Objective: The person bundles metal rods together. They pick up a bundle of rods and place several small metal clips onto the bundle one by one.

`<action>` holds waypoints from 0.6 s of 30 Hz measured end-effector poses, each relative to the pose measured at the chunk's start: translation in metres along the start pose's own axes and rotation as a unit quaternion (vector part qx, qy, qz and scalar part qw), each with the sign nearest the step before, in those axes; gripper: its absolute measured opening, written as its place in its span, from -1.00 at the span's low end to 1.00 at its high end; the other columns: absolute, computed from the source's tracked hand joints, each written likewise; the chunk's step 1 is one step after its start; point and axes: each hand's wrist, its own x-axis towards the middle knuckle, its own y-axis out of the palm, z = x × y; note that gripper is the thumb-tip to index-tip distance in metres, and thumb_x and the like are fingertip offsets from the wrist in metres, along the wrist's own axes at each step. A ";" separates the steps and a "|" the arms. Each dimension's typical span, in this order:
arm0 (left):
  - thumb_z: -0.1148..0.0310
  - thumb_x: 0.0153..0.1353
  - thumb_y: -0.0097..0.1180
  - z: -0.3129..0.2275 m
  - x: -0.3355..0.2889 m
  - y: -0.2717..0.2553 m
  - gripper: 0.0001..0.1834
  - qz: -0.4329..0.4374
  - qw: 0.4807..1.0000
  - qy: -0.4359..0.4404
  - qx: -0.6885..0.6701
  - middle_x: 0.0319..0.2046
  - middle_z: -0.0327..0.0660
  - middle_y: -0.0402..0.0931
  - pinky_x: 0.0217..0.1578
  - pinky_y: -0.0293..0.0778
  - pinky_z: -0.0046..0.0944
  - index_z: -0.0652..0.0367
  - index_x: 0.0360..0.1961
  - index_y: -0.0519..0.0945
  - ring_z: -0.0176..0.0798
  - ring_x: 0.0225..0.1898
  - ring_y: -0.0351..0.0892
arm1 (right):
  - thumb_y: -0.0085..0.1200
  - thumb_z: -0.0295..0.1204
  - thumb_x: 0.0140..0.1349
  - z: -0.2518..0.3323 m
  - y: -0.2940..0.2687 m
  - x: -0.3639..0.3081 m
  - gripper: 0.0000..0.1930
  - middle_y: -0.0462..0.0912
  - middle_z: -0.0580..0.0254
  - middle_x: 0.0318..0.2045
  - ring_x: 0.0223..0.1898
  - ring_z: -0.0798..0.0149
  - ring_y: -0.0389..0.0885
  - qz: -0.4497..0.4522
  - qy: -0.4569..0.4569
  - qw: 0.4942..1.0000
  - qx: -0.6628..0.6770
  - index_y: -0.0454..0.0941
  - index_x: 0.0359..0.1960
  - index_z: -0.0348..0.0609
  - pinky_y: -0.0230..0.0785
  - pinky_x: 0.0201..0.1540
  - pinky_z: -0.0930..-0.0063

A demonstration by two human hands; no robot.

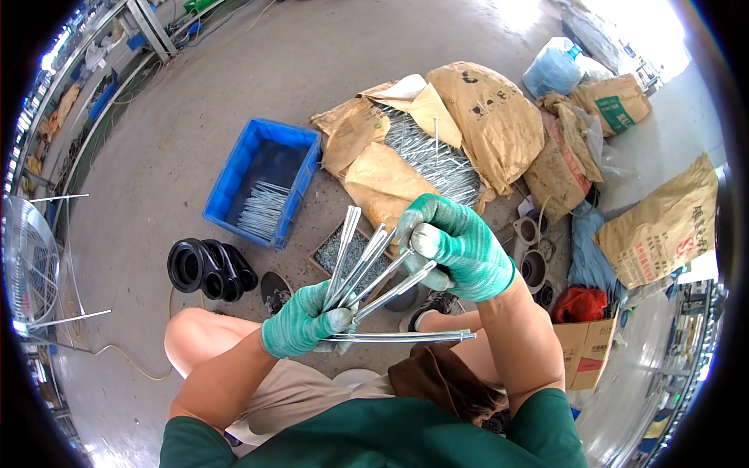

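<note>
My left hand (pixel 300 320), in a green knit glove, is closed around the lower ends of several thin silvery metal rods (pixel 360 269). The rods fan out in small groups, and some lie almost level toward the right. At their upper ends my right hand (pixel 460 248), gloved alike, has thumb and fingers pinched together on a rod's tip; the fingers partly hide the contact. Beyond my hands, a torn brown paper sack (pixel 382 179) lies open, showing a heap of similar rods (pixel 433 160). A blue plastic bin (pixel 242 232) holds a bundle of rods (pixel 264 209) at its near end.
A shallow tray of small metal parts (pixel 342 253) sits just past my hands. Black ring-shaped parts (pixel 204 269) stand left. Rightward are full paper sacks (pixel 499 117), a water jug (pixel 552 69), metal rings (pixel 533 265) and a cardboard box (pixel 583 351). A fan (pixel 31 261) stands far left.
</note>
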 end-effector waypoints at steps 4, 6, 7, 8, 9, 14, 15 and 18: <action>-0.04 0.25 0.24 0.001 0.001 -0.002 -0.55 0.011 1.000 0.001 0.012 -0.53 -0.24 0.56 -0.69 0.31 -0.46 0.15 -0.17 0.52 -0.43 -0.64 0.52 | 0.09 -0.25 0.38 0.003 0.003 0.001 -0.73 0.47 0.41 -0.53 -0.66 0.58 0.31 -0.028 0.015 0.999 -0.043 0.53 -0.13 -0.23 0.09 -0.63 0.69; -0.05 0.24 0.24 0.002 0.003 -0.001 -0.55 0.012 1.000 0.004 0.013 -0.54 -0.24 0.56 -0.69 0.31 -0.46 0.15 -0.17 0.51 -0.43 -0.64 0.52 | 0.08 -0.24 0.38 0.002 0.002 0.002 -0.73 0.48 0.40 -0.52 -0.65 0.59 0.33 -0.047 0.016 0.998 -0.047 0.53 -0.13 -0.21 0.10 -0.63 0.70; -0.04 0.25 0.24 0.002 0.004 0.000 -0.55 0.009 1.000 0.003 0.006 -0.54 -0.24 0.56 -0.70 0.30 -0.46 0.15 -0.17 0.51 -0.44 -0.65 0.52 | 0.08 -0.23 0.39 0.001 0.001 0.003 -0.74 0.50 0.40 -0.51 -0.63 0.59 0.34 -0.063 0.017 0.997 -0.049 0.53 -0.13 -0.19 0.11 -0.62 0.71; -0.03 0.25 0.23 0.002 0.004 0.000 -0.56 0.006 1.000 0.003 0.000 -0.55 -0.25 0.55 -0.71 0.29 -0.47 0.15 -0.16 0.51 -0.44 -0.66 0.51 | 0.08 -0.23 0.39 -0.001 0.001 0.004 -0.74 0.50 0.40 -0.51 -0.63 0.59 0.34 -0.062 0.017 0.997 -0.049 0.53 -0.13 -0.19 0.11 -0.62 0.71; -0.03 0.25 0.23 0.001 0.004 0.000 -0.56 0.006 1.000 0.003 0.000 -0.55 -0.25 0.55 -0.71 0.29 -0.47 0.15 -0.16 0.51 -0.44 -0.66 0.51 | 0.07 -0.22 0.39 -0.002 0.000 0.005 -0.73 0.52 0.39 -0.49 -0.62 0.59 0.36 -0.076 0.006 0.996 -0.037 0.53 -0.13 -0.17 0.12 -0.62 0.73; 0.07 0.29 0.22 0.003 0.002 -0.006 -0.65 0.031 0.999 -0.010 -0.028 -0.53 -0.20 0.59 -0.75 0.23 -0.48 0.12 -0.15 0.52 -0.45 -0.70 0.47 | 0.09 -0.27 0.38 -0.003 -0.003 0.007 -0.77 0.58 0.35 -0.44 -0.60 0.60 0.39 -0.059 -0.038 0.997 -0.011 0.53 -0.11 -0.18 0.16 -0.61 0.75; 0.07 0.29 0.22 0.004 0.002 -0.006 -0.65 0.030 0.999 -0.010 -0.028 -0.53 -0.20 0.59 -0.75 0.23 -0.48 0.12 -0.15 0.52 -0.45 -0.70 0.47 | 0.11 -0.30 0.37 -0.001 0.000 0.007 -0.77 0.58 0.35 -0.45 -0.60 0.60 0.39 -0.072 -0.023 0.997 -0.012 0.53 -0.11 -0.19 0.16 -0.61 0.75; 0.09 0.29 0.23 0.006 0.004 -0.005 -0.67 0.035 0.998 -0.006 -0.043 -0.54 -0.18 0.60 -0.75 0.23 -0.48 0.10 -0.14 0.52 -0.46 -0.71 0.45 | 0.11 -0.29 0.37 -0.002 -0.002 0.005 -0.76 0.57 0.35 -0.48 -0.60 0.61 0.38 -0.072 -0.019 0.997 -0.020 0.54 -0.10 -0.21 0.15 -0.61 0.75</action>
